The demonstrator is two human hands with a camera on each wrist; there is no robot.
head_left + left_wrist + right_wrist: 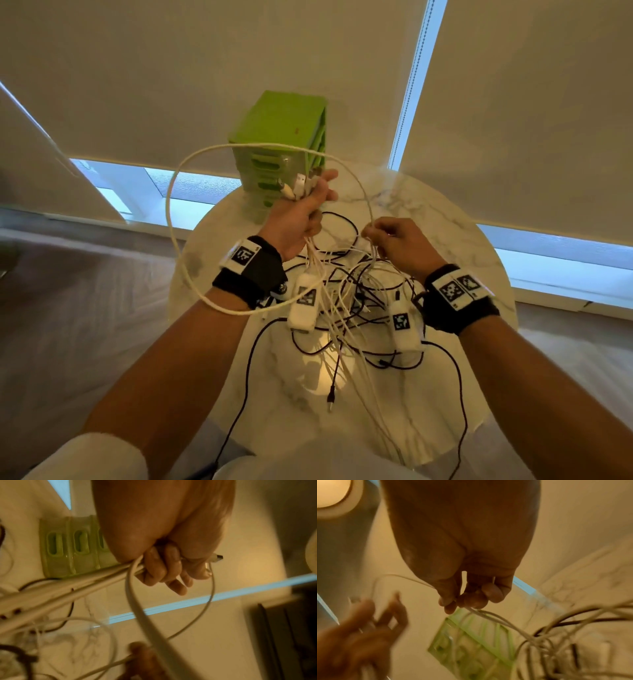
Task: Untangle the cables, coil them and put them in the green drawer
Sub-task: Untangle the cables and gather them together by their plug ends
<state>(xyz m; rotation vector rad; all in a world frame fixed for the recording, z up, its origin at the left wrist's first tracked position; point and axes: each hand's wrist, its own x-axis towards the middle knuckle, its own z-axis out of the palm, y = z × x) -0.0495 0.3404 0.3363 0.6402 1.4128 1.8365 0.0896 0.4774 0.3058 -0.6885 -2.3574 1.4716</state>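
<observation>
A tangle of white and black cables (356,308) lies on the round marble table (445,246). My left hand (308,205) is raised above it and grips a bundle of white cables (106,577), their plug ends (298,185) sticking up past the fingers. One white cable (171,212) loops wide to the left and arches over to my right hand (390,240), which pinches it (476,609) between thumb and fingers. The green drawer unit (281,147) stands at the table's far edge, behind my left hand, its drawers closed.
Two white adapter blocks (305,301) (402,325) with printed tags hang among the cables below my wrists. Black cables (246,377) trail off the table's near edge. Window blinds (513,102) close off the back; pale carpet (85,308) surrounds the table.
</observation>
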